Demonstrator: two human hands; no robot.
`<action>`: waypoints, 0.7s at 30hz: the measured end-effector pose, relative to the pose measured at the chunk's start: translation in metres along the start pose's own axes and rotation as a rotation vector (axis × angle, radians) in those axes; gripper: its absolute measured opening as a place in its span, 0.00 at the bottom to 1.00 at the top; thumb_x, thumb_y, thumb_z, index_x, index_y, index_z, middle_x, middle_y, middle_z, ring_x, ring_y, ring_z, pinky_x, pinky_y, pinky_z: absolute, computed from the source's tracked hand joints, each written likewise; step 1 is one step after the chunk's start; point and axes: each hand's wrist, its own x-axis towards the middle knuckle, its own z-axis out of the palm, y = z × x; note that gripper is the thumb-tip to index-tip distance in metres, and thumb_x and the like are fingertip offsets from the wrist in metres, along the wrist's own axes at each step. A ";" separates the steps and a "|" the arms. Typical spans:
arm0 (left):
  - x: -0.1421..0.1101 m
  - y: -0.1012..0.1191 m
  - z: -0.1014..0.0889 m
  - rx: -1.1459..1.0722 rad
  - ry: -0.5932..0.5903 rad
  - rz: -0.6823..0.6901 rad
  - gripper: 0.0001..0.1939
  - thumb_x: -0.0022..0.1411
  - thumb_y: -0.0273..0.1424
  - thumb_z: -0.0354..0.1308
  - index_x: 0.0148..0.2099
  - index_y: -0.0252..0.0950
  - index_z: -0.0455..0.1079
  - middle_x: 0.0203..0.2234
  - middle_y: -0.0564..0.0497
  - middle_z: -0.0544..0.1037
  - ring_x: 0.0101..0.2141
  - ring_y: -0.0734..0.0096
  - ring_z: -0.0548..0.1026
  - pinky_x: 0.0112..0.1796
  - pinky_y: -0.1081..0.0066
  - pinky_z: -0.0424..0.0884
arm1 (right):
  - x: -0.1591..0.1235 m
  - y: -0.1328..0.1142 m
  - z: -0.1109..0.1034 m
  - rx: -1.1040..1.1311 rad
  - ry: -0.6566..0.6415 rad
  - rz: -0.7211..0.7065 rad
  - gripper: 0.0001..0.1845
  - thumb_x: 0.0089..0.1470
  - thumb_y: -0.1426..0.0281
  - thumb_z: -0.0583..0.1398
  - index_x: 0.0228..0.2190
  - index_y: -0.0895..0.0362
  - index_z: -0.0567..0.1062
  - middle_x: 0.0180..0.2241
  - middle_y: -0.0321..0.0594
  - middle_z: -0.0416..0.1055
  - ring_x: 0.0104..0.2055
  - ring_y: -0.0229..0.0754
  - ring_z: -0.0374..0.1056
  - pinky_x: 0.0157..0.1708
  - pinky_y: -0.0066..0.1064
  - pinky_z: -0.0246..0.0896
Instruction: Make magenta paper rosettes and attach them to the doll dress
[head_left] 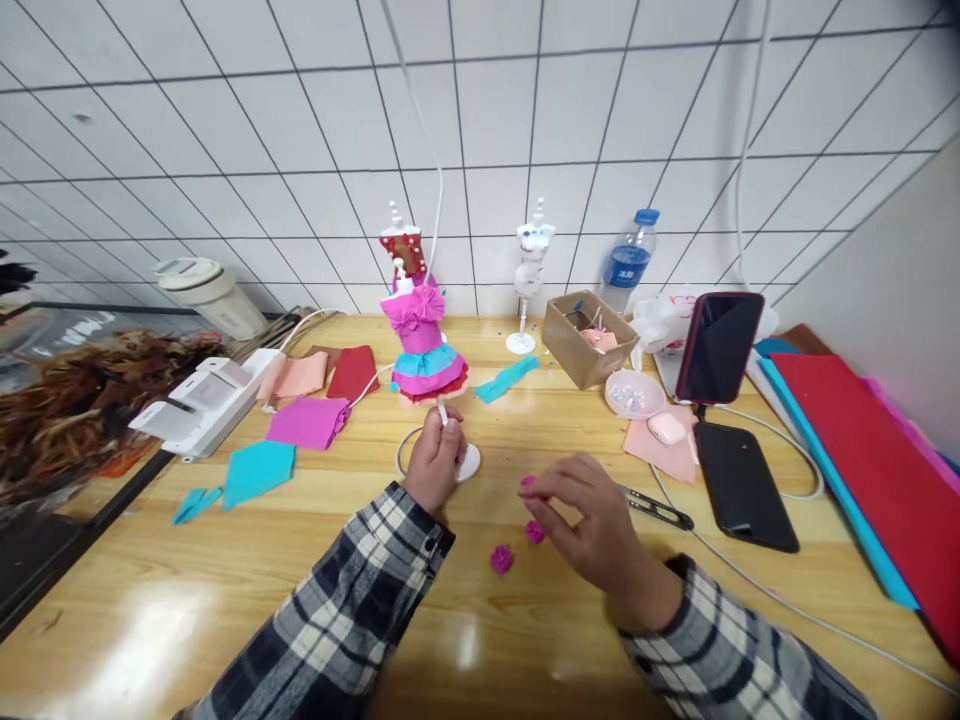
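Observation:
A doll-size dress form (pixel 418 320) wears a magenta, blue and red crepe-paper dress with a bow on the chest. My left hand (pixel 437 455) is closed around the white pole of its stand, above the round white base (pixel 469 463). My right hand (pixel 589 515) is in a pinch over the table, thumb and fingertips close together. At those tips shows a small magenta paper flower (pixel 528 481), partly covered by the fingers. Two more magenta flowers lie on the wood: one (pixel 535 532) just below my thumb, another (pixel 502 559) to its left.
Behind stand a red-dressed form (pixel 401 246) and a white one (pixel 530 270). To the right are a cardboard box (pixel 589 340), a pink bead dish (pixel 634 394), scissors (pixel 658 508), phones and a bottle (pixel 628 265). Folded crepe paper (pixel 309 422) and a power strip (pixel 206 405) lie left.

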 end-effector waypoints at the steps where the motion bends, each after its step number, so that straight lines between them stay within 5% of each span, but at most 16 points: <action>1: -0.001 0.001 0.001 -0.031 0.002 0.018 0.15 0.68 0.45 0.44 0.42 0.38 0.58 0.17 0.61 0.58 0.18 0.78 0.57 0.23 0.76 0.58 | -0.013 0.003 0.007 -0.012 -0.075 0.052 0.06 0.55 0.71 0.59 0.32 0.53 0.77 0.29 0.39 0.74 0.35 0.43 0.67 0.37 0.37 0.61; 6: -0.004 0.004 0.008 -0.079 0.016 0.054 0.15 0.69 0.44 0.43 0.37 0.38 0.58 0.16 0.61 0.55 0.17 0.78 0.55 0.22 0.76 0.56 | -0.044 -0.001 0.028 -0.122 -0.316 0.175 0.08 0.56 0.71 0.59 0.36 0.53 0.78 0.33 0.42 0.73 0.37 0.45 0.65 0.39 0.39 0.61; 15: -0.005 -0.004 0.006 -0.040 -0.036 0.014 0.18 0.68 0.48 0.43 0.37 0.38 0.59 0.15 0.61 0.57 0.16 0.79 0.55 0.20 0.76 0.52 | -0.041 -0.008 0.040 -0.212 -0.363 0.189 0.06 0.50 0.72 0.64 0.34 0.51 0.78 0.37 0.40 0.71 0.41 0.45 0.63 0.41 0.39 0.59; 18: -0.007 0.000 0.007 -0.059 -0.059 0.005 0.19 0.67 0.48 0.44 0.36 0.38 0.59 0.15 0.61 0.57 0.17 0.79 0.56 0.20 0.76 0.53 | -0.041 -0.009 0.037 -0.108 -0.263 0.158 0.03 0.49 0.72 0.66 0.28 0.52 0.77 0.35 0.38 0.71 0.39 0.43 0.65 0.39 0.37 0.61; 21: -0.015 0.009 0.013 -0.123 -0.091 -0.046 0.18 0.67 0.48 0.44 0.35 0.38 0.58 0.15 0.62 0.57 0.16 0.80 0.56 0.19 0.77 0.54 | -0.034 -0.015 0.022 -0.049 0.058 0.062 0.05 0.51 0.74 0.64 0.31 0.52 0.76 0.32 0.37 0.70 0.36 0.39 0.67 0.36 0.33 0.64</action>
